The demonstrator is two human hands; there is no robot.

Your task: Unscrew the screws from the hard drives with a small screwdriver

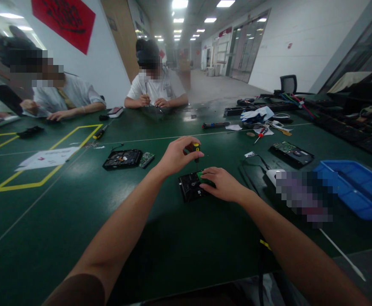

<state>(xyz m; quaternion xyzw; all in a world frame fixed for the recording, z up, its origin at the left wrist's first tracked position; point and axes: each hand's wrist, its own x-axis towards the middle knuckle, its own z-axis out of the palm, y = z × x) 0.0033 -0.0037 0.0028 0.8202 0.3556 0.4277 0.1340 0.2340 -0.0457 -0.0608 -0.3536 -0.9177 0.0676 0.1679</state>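
Note:
In the middle of the table, a black hard drive lies with part of its green circuit board showing. My left hand is closed round the yellow and black handle of a screwdriver. The screwdriver stands upright, its shaft pointing down at the drive's far edge; the tip is too small to make out. My right hand holds the drive's right side, fingers over the circuit board and thumb lower on the case. It hides that end of the drive.
Left of the drive lie an opened hard drive and a loose circuit board. Another hard drive, a blue tray and a red screwdriver are on the right. Two people sit across the table.

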